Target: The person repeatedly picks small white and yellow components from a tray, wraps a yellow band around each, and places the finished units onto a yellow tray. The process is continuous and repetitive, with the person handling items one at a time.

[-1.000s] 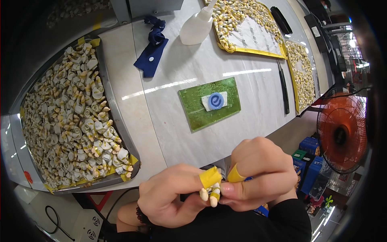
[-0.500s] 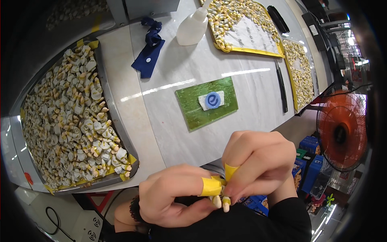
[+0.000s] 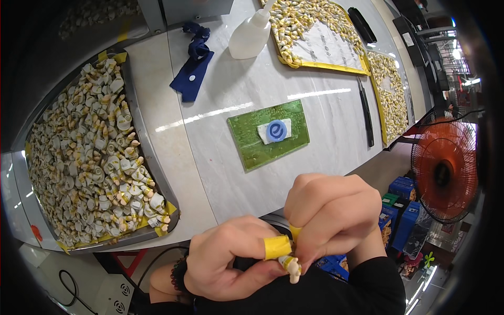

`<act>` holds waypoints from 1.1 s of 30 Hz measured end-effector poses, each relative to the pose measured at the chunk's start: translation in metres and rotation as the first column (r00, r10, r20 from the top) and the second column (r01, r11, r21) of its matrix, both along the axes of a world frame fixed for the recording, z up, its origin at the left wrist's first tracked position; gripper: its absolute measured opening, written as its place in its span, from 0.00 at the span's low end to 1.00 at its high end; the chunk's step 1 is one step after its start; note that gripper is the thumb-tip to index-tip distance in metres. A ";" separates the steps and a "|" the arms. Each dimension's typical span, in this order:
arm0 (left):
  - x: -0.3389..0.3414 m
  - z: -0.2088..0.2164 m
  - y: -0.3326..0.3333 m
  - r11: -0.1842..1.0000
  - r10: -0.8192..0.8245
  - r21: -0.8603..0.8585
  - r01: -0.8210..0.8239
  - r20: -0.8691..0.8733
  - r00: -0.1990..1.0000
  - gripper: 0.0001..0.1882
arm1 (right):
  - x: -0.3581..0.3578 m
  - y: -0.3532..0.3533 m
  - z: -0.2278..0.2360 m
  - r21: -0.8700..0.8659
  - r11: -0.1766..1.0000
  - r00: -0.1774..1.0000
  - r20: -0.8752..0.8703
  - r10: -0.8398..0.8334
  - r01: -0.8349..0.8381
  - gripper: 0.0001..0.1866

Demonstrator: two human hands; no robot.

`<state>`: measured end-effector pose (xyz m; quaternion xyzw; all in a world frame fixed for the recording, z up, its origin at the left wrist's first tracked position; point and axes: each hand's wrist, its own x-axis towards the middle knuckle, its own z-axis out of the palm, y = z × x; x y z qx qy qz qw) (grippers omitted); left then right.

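Observation:
My left hand (image 3: 231,257) pinches a small figurine part (image 3: 292,268), white and yellow with flesh-coloured tips like tiny feet, between the thumb and a yellow-taped finger. Against its other side close the fingertips of my right hand (image 3: 336,212), which also wears yellow tape. Both hands are over my lap, just off the table's near edge. How the piece sits inside the fingers is hidden. Ahead on the table lies a green glass-like plate (image 3: 249,149), bearing a white pad (image 3: 262,134) and a round blue cap (image 3: 276,130) with a dark curl in it.
To the left, a tray (image 3: 167,202) is heaped with similar parts. Trays of small pieces (image 3: 286,34) (image 3: 391,100) stand at the back right. A white squeeze bottle (image 3: 248,39), a navy cloth (image 3: 193,68) and a black stick-like tool (image 3: 366,113) lie around. An orange fan (image 3: 446,168) stands right.
Two flesh-coloured tips that were side by side, slightly apart, are now together as one cluster, turned more toward the lower right. My right hand has shifted slightly left and down.

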<state>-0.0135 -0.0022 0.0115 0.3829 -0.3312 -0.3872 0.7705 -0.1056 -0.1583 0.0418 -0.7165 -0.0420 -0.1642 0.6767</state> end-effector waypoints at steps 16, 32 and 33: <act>0.004 0.008 -0.002 0.984 -0.137 0.098 0.150 -0.131 0.982 0.12 | -0.005 -0.007 -0.007 0.036 0.985 0.986 -0.013 0.168 -0.167 0.08; 0.008 0.000 -0.007 0.979 -0.187 0.026 0.202 -0.277 0.942 0.13 | -0.007 -0.008 0.000 0.037 0.999 0.997 -0.063 0.034 -0.032 0.07; 0.008 -0.001 -0.007 0.979 -0.187 0.032 0.201 -0.256 0.949 0.12 | -0.007 -0.008 0.001 0.011 0.999 0.998 -0.061 0.033 -0.032 0.07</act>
